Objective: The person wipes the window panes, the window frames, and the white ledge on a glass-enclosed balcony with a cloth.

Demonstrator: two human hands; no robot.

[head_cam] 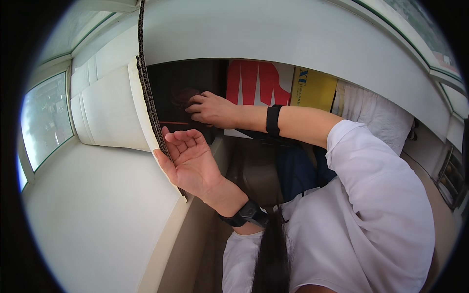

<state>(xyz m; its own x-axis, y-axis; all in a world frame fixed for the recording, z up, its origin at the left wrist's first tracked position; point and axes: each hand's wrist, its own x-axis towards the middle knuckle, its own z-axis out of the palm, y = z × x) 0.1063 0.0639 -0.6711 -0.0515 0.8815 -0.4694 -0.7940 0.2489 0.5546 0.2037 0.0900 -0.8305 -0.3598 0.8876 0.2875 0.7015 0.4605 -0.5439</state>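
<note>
My left hand [194,161] is palm up at the edge of a white-faced corrugated cardboard panel [110,106]. Its thumb lies on the white face and its fingers on the other side, so the edge sits between them. Beyond it, my right hand [213,110] rests palm down with bent, slightly spread fingers on a dark, glossy surface [172,80], which shows a thin orange line and a faint reddish patch near the fingertips. Nothing is visible in that hand. Both wrists wear black bands.
A red-and-white printed board [253,80], a yellow printed item [318,89] and a white quilted fabric [381,110] sit under a pale overhanging panel [256,33]. A white ledge [102,212] runs at left beside windows [49,117]. Dark hair [271,252] hangs in front.
</note>
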